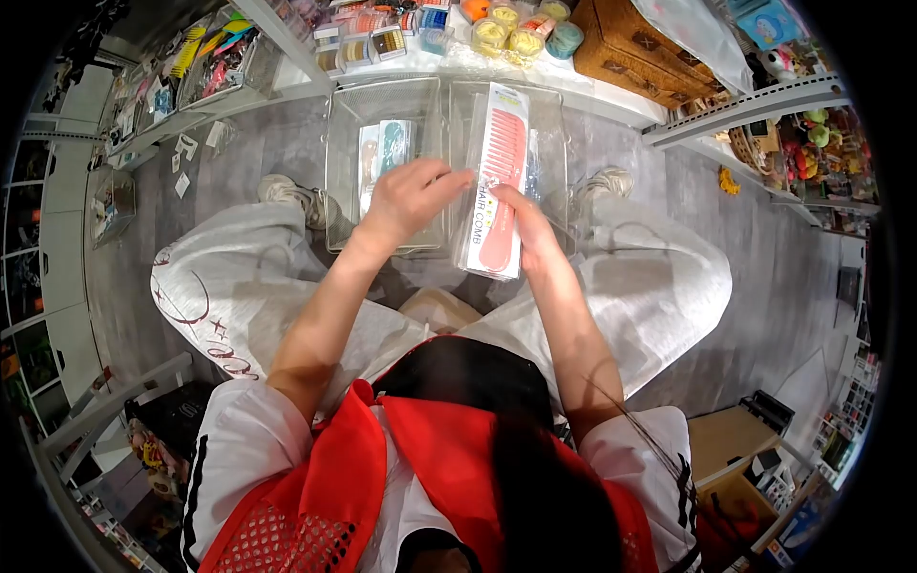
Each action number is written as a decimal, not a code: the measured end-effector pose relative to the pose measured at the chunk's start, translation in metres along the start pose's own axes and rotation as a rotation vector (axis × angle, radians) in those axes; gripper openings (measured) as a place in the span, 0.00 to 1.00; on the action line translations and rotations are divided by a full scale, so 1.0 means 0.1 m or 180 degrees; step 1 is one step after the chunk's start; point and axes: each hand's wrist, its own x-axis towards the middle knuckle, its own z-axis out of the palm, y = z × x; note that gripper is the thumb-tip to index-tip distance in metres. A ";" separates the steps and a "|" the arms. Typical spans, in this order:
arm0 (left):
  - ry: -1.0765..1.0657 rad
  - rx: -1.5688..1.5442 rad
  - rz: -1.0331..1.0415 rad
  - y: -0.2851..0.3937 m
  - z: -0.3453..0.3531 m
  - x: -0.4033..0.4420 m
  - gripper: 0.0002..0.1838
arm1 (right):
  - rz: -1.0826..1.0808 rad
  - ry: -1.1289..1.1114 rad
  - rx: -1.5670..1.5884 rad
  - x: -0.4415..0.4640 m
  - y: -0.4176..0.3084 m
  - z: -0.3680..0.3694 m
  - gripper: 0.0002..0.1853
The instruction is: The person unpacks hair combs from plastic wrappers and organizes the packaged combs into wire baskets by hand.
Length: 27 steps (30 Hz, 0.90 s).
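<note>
A pink wide-tooth comb in a clear and white "HAIR COMB" package (495, 225) stands tilted up in front of me, over the bins. My right hand (526, 227) grips its right side, thumb lying across the front; the fingers behind are hidden. From the left, my left hand (409, 198) reaches in with curled fingers, its fingertips closed at the package's left edge. Below the hands are two clear plastic bins side by side. The left bin (336, 162) holds a few packaged items, one of them a teal comb pack (394, 143). More packs lie in the right bin (562, 124), partly covered.
A white shelf (444, 65) ahead carries small boxes, yellow-filled tubs (525, 40) and a brown woven basket (630, 48). Goods racks stand on both sides. Paper scraps (181, 184) lie on the floor at left, a small yellow item (729, 181) at right. My shoes flank the bins.
</note>
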 end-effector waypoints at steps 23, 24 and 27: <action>0.0225 -0.0392 -0.0759 0.07 0.07 -0.02 0.07 | -0.0432 -0.0422 0.0948 -0.01 -0.14 0.05 0.22; 0.0308 -0.0677 -0.1172 0.08 0.12 -0.06 0.06 | -0.0573 -0.0530 0.1033 0.01 -0.16 0.06 0.22; 0.0565 -0.2095 -0.2308 0.11 0.42 -0.26 0.06 | -0.0663 -0.1260 0.1773 0.15 -0.23 0.06 0.26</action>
